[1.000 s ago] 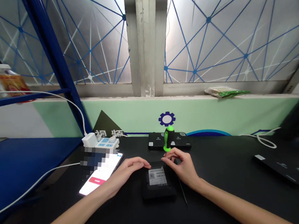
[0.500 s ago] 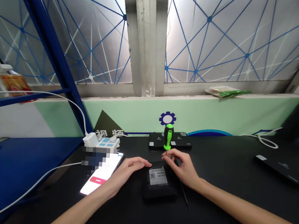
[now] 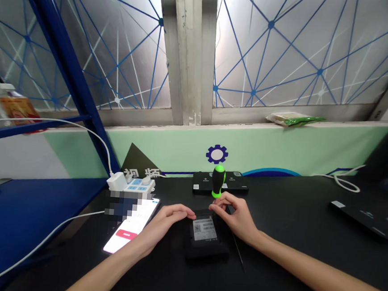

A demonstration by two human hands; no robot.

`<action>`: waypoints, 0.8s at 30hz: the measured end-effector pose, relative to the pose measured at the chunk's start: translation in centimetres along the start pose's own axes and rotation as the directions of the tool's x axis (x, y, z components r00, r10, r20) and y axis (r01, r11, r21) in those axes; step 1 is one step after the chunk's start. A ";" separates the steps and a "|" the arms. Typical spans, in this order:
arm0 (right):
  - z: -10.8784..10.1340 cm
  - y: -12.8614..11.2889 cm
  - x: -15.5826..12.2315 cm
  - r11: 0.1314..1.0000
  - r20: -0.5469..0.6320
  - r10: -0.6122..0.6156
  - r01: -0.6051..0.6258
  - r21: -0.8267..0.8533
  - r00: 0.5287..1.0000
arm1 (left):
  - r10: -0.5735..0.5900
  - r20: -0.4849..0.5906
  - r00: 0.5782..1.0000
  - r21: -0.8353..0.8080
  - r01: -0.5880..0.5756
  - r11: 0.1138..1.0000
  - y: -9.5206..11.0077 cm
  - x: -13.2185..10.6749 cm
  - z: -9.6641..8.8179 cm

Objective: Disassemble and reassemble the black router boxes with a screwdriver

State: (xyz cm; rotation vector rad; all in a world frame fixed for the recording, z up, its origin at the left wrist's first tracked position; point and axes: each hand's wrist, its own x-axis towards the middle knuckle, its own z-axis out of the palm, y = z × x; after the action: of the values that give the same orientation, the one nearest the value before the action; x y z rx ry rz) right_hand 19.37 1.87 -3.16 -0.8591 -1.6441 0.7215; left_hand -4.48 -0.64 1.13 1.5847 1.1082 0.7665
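Note:
A black, box-shaped electronic device [image 3: 206, 249] with a white printed label lies on the table. My left hand [image 3: 175, 215] stretches its fingers onto the device's far left corner. At the far right corner, my right hand [image 3: 234, 211] pinches the shaft of a screwdriver below its black and green handle [image 3: 217, 182]. The screwdriver stands roughly upright, and its tip is hidden by my fingers. A thin dark rod [image 3: 239, 253] lies on the table to the right of the device, partly under my right hand.
Black flat boxes [image 3: 199, 187] lie behind the screwdriver, and another flat box [image 3: 365, 217] is at the right. A lit phone [image 3: 132, 226] rests beside my left forearm. Behind it sits a power strip [image 3: 140, 186] with white cables. A blue metal frame [image 3: 71, 82] rises at left.
The screwdriver's handle has turned, its green stripe shifting from the front to the right side, and its top sits slightly lower. Both hands stay in nearly the same place.

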 end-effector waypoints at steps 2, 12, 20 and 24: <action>0.0 -0.1 -0.1 1.000 0.014 -0.012 0.012 -0.006 1.000 | 0.005 -0.005 1.000 -0.001 -0.005 1.000 -0.1 0.0 0.0; -0.1 -0.2 -0.2 0.992 0.028 -0.102 0.104 -0.064 0.994 | 0.009 -0.001 1.000 0.012 -0.008 1.000 0.2 0.0 0.0; 0.0 0.2 0.0 1.000 -0.037 -0.014 0.015 0.004 0.999 | -0.002 0.003 1.000 0.011 0.002 1.000 0.3 -0.1 0.0; -0.1 0.0 -0.1 0.999 -0.033 -0.031 0.030 -0.017 0.999 | 0.004 0.006 1.000 0.015 -0.004 1.000 0.3 -0.1 0.0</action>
State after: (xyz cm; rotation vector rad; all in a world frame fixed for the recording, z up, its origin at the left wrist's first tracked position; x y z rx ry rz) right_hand 19.44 1.77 -3.16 -0.8515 -1.6324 0.6708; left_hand -4.46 -0.72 1.44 1.6008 1.1092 0.7574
